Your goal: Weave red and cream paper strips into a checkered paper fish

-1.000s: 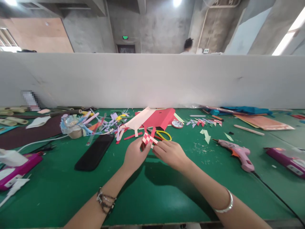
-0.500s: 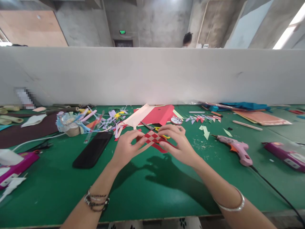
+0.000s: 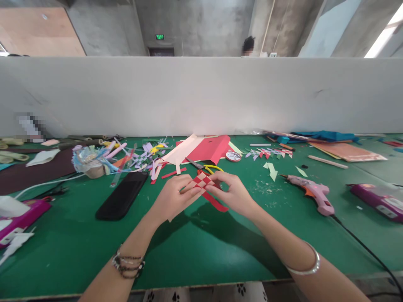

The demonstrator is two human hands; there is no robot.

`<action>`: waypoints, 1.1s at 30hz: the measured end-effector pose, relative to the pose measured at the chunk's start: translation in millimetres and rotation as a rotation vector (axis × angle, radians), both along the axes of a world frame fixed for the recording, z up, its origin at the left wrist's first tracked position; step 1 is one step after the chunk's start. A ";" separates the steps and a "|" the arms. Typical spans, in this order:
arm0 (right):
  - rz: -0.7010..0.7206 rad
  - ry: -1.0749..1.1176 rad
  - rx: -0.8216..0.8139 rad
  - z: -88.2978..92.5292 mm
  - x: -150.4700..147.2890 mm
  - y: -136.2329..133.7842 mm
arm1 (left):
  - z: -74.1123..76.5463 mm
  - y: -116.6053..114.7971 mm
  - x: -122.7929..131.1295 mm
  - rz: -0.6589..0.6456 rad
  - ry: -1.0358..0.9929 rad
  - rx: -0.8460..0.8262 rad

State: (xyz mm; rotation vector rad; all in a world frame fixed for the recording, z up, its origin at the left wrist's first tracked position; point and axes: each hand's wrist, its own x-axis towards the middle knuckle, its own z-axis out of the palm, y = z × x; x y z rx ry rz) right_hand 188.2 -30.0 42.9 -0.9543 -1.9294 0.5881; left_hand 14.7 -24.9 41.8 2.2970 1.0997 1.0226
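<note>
Both my hands hold a small woven piece of red and white paper strips (image 3: 203, 180) just above the green table (image 3: 201, 251). My left hand (image 3: 176, 197) pinches its left side, fingers closed on the strips. From the right, my right hand (image 3: 231, 193) grips the other side, and a loose red strip end (image 3: 217, 202) hangs below it. Behind the weave lie yellow-handled scissors (image 3: 208, 167) and folded red and pink paper sheets (image 3: 204, 150).
A black phone (image 3: 122, 195) lies left of my hands, beside a heap of coloured paper strips (image 3: 126, 157). A pink glue gun (image 3: 310, 193) with its cord rests to the right. Small woven pieces (image 3: 267, 153), a tape roll (image 3: 233, 156) and a white partition wall (image 3: 201, 96) are behind.
The weave was turned in my hands and now sits lower and flatter between them. My right hand's fingers, raised over it half a second ago, have closed on its right side.
</note>
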 end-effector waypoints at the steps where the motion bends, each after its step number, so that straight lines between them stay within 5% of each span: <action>1: 0.001 -0.010 0.011 -0.2 0.2 0.4 | -0.2 0.2 -0.4 0.003 0.005 -0.010; 15: -0.008 -0.022 0.013 -1.7 -1.8 -3.3 | -0.7 0.0 0.8 -0.096 0.008 -0.021; 23: 0.018 0.018 0.017 0.8 2.0 -2.4 | -1.3 -0.3 1.4 -0.006 0.017 0.009; 33: -0.004 0.054 -0.016 1.7 3.0 1.4 | -1.1 -1.6 1.6 -0.075 0.031 -0.110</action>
